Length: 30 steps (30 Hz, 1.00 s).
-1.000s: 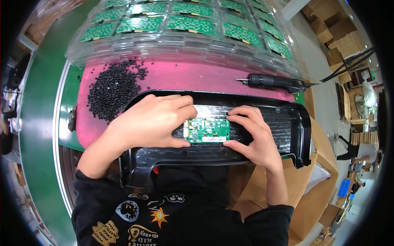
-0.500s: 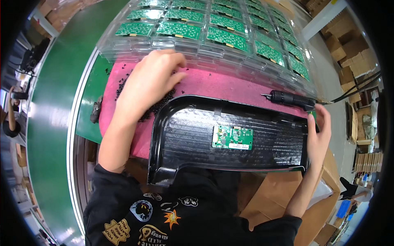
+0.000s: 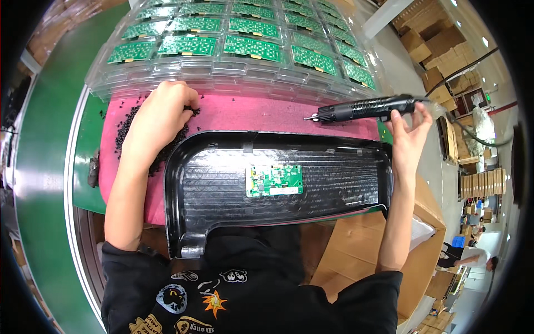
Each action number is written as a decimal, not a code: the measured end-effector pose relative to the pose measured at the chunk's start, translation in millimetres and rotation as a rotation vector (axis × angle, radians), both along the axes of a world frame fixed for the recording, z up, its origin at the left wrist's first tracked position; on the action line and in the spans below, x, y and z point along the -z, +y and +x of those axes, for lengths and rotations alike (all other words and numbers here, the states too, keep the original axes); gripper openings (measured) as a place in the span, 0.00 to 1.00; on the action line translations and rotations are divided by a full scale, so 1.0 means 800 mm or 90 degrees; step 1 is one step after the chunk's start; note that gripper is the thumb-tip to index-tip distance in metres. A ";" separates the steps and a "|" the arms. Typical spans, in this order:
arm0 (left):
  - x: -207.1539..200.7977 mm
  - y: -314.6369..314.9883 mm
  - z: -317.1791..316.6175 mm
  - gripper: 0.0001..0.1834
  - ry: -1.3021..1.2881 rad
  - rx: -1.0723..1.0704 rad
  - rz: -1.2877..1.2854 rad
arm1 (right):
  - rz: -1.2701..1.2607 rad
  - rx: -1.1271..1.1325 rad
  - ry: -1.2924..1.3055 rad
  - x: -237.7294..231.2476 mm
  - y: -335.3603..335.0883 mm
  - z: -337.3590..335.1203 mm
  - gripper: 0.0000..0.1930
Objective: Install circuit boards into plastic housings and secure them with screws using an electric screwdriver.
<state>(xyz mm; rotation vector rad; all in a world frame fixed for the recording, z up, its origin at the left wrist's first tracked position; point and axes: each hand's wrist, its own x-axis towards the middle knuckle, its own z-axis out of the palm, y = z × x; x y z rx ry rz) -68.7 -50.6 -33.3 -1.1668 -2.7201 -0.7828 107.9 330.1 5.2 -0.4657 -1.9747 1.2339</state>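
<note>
My left hand (image 3: 161,114) is over a heap of small black screws (image 3: 129,125) on the pink mat. Its fingers are curled and closed, with black bits at the fingertips; whether any are held is too small to tell. My right hand (image 3: 410,131) has its fingertips closed on the rear end of a black electric screwdriver (image 3: 356,109), whose bit points left above the mat. Between my forearms lies a long black plastic housing (image 3: 334,181), hollow side up. Inside it is a green circuit board (image 3: 274,181) with a white label.
Clear plastic trays (image 3: 222,69) holding rows of green circuit boards stand behind the pink mat (image 3: 261,111). A cable (image 3: 470,131) runs from the screwdriver. An open cardboard box (image 3: 356,245) is at the lower right. To the left is a green surface (image 3: 47,167) with a metal rail.
My right hand has moved from the housing's right edge to the screwdriver and taken hold of it; its rear end has risen. The left hand stays at the screws. The whole view has shifted.
</note>
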 end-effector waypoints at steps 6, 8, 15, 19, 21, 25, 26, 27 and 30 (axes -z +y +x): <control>-0.001 0.000 -0.004 0.10 -0.054 -0.019 -0.008 | -0.239 -0.231 0.100 0.009 -0.076 -0.054 0.16; -0.005 -0.001 -0.004 0.10 -0.062 -0.036 -0.004 | -0.342 -0.300 0.138 0.007 -0.093 -0.064 0.15; -0.041 0.017 0.028 0.08 -0.193 0.068 0.218 | -0.524 -0.412 0.355 -0.033 -0.148 -0.043 0.23; -0.051 0.032 0.061 0.08 -0.403 0.275 0.426 | -0.579 -0.469 0.360 -0.045 -0.188 -0.028 0.26; -0.045 0.034 0.069 0.09 -0.485 0.276 0.477 | -0.629 -0.535 0.384 -0.044 -0.197 -0.027 0.27; -0.051 0.036 0.073 0.08 -0.560 0.291 0.467 | -0.608 -0.559 0.433 -0.048 -0.198 -0.014 0.28; -0.050 0.037 0.075 0.08 -0.561 0.291 0.468 | -0.597 -0.541 0.439 -0.051 -0.200 -0.011 0.28; -0.049 0.037 0.076 0.08 -0.588 0.295 0.478 | -0.584 -0.506 0.445 -0.055 -0.206 -0.008 0.28; -0.046 0.039 0.082 0.08 -0.606 0.308 0.517 | -0.506 -0.482 0.454 -0.064 -0.213 0.002 0.27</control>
